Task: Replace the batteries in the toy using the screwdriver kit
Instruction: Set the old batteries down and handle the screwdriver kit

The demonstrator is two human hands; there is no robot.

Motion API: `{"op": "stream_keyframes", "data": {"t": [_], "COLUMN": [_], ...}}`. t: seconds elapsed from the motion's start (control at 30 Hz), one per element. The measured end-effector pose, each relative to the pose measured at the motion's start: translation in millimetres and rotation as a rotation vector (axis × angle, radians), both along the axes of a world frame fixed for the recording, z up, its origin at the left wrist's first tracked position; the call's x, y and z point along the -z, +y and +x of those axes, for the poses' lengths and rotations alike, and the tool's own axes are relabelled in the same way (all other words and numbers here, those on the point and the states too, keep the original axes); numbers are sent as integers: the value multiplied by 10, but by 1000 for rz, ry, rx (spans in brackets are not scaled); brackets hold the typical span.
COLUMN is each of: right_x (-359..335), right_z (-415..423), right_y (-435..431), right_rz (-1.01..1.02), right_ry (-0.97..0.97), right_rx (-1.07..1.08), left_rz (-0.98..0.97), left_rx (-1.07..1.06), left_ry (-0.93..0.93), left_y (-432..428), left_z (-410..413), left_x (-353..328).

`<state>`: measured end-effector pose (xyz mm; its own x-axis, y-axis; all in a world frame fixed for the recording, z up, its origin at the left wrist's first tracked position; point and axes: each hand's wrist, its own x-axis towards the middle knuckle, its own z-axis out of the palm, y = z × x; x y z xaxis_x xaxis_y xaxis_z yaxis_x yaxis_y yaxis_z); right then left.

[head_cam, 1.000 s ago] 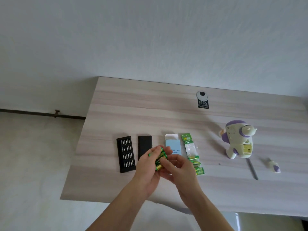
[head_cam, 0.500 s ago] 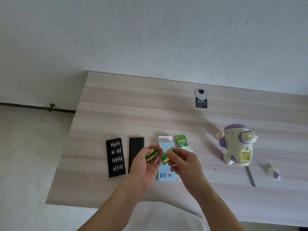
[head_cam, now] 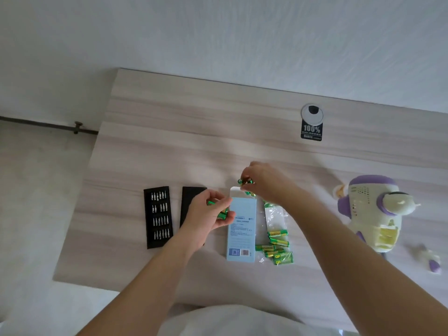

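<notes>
While the left hand (head_cam: 208,215) curls round green batteries (head_cam: 221,214), the right hand (head_cam: 265,184) pinches further batteries (head_cam: 245,181). Judged light, rigid, slippery; grip mid-barrel

Left hand (head_cam: 208,215) curls round batteries (head_cam: 221,213); right hand (head_cam: 268,181), farther forward, pinches more batteries (head_cam: 245,181).

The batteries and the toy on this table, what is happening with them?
A person is handling batteries. The left hand grips green batteries, and the right hand pinches other batteries over the far end of the blue box. An opened battery pack lies beside that box. The toy is at the right, its battery compartment open.
</notes>
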<state>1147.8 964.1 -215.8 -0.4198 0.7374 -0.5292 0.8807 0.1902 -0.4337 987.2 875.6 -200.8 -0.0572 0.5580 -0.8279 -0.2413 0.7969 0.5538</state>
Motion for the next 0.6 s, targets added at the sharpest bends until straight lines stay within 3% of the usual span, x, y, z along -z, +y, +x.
{"op": "stream_keyframes", "data": {"t": [0.27, 0.37, 0.6], "right_x": [147, 175, 196], "right_z": [-187, -164, -43], "right_y": [51, 57, -39], "right_rz": [-45, -59, -113], "right_ry": [-129, -90, 47], "right_rx": [-255, -248, -107], "left_rz": [236, 271, 294], "left_rx": [755, 846, 838], "left_ry": [501, 599, 694], "left_y": [-285, -376, -433], "left_z": [13, 73, 147], "left_x": [236, 301, 403]}}
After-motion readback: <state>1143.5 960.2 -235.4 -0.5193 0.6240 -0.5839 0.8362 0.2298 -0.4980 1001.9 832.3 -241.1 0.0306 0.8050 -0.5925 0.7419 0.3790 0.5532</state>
